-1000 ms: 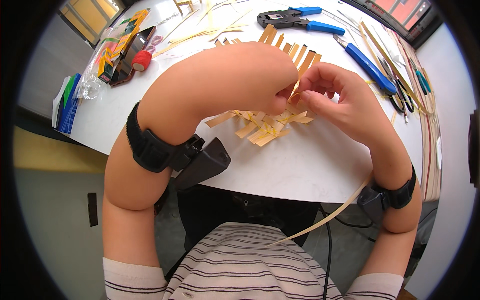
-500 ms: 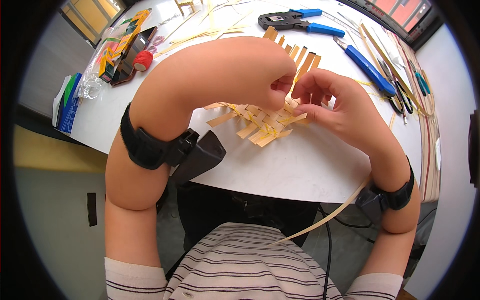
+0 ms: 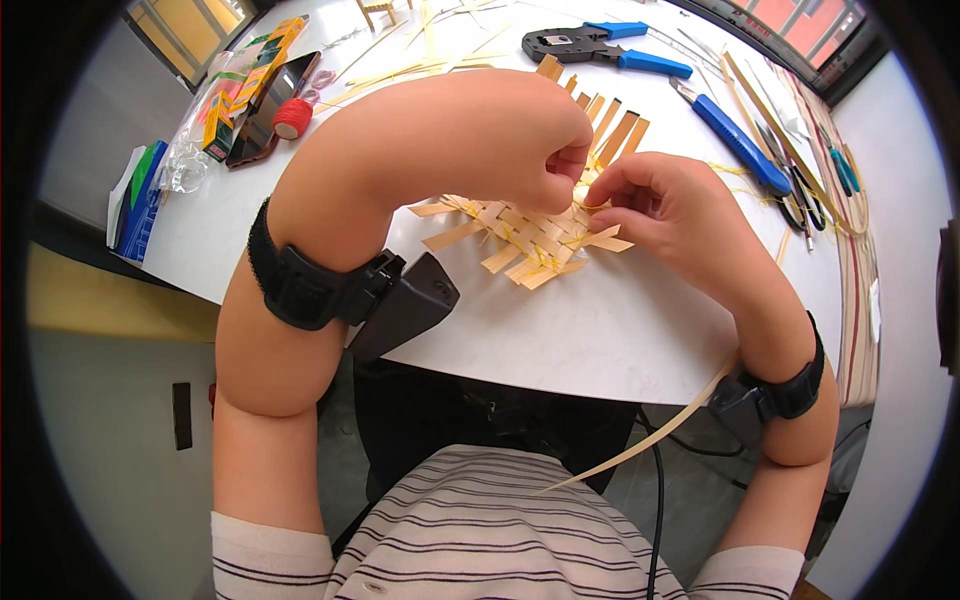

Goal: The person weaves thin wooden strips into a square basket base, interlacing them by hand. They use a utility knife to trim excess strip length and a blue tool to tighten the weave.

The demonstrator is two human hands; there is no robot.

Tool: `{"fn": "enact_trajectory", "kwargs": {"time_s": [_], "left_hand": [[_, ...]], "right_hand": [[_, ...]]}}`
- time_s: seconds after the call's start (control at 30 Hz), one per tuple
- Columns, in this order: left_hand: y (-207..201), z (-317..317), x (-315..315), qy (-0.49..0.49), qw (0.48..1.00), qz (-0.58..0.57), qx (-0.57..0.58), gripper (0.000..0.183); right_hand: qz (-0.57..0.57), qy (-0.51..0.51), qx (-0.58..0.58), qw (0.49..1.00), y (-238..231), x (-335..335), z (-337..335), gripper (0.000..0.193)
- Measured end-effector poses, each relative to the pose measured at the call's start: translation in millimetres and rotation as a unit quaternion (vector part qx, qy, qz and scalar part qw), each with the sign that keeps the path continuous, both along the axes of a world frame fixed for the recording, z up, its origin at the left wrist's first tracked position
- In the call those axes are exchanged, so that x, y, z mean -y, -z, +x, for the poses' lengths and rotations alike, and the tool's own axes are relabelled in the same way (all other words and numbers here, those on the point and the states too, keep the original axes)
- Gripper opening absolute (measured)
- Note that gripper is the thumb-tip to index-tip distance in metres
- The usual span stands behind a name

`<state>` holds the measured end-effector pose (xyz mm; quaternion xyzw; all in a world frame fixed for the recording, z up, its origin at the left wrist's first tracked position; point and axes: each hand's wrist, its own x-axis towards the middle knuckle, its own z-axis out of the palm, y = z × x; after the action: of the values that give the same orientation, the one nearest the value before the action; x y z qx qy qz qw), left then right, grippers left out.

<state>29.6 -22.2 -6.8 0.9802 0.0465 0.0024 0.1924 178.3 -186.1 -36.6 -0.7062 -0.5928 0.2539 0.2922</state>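
Observation:
A small mat of woven bamboo strips (image 3: 535, 235) lies on the white table, its loose strip ends sticking out at the near side and far right. Thin yellow strands are threaded through it. Above its far part my left hand (image 3: 555, 150) is closed, fingers curled in toward the thumb; what they grip is hidden. My right hand (image 3: 655, 200) comes in from the right, thumb and forefinger pinched at the mat's right side, where a bit of yellow strand shows between them. Its other fingers are loosely curled.
Blue-handled crimping pliers (image 3: 600, 47), a blue utility knife (image 3: 735, 140) and scissors (image 3: 790, 190) lie beyond and right of my hands. Red thread (image 3: 292, 118), a dark phone (image 3: 270, 110) and small boxes (image 3: 268, 65) sit at the left. A long pale strip (image 3: 660, 432) hangs over the near table edge.
The mat has shifted slightly to the right. My right hand's thumb and forefinger have drawn closer to its edge and its fingers have dropped a little; my left hand stays closed over it.

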Motion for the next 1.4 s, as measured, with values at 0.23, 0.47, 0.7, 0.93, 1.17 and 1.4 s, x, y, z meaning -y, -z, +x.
{"fn": "enact_trajectory", "kwargs": {"time_s": [0.23,0.47,0.7,0.93,1.17,1.4], "left_hand": [[-7.0,0.8,-2.1,0.000,0.999,-0.021,-0.025,0.014],[-7.0,-0.8,-3.7,-0.005,0.999,-0.031,-0.021,0.015],[-8.0,0.2,-1.9,-0.006,1.000,0.028,-0.012,0.015],[-0.2,0.5,1.2,-0.009,0.998,0.027,0.048,0.016],[7.9,5.7,-0.7,0.002,0.993,-0.060,0.103,0.023],[-0.5,6.1,-0.9,-0.010,0.982,-0.179,-0.059,0.053]], "right_hand": [[0.020,0.045,-0.082,0.995,-5.5,2.3,-5.0,0.013],[0.007,0.047,-0.221,0.974,-6.0,0.2,-3.6,0.012],[0.004,0.046,-0.210,0.977,-3.2,-2.7,-4.7,0.019],[0.006,0.037,-0.202,0.979,2.6,-2.7,-7.7,0.016],[0.009,0.026,-0.175,0.984,3.0,-3.2,-4.1,0.013],[0.018,0.027,-0.235,0.971,4.2,-2.2,-2.5,0.009]]}}
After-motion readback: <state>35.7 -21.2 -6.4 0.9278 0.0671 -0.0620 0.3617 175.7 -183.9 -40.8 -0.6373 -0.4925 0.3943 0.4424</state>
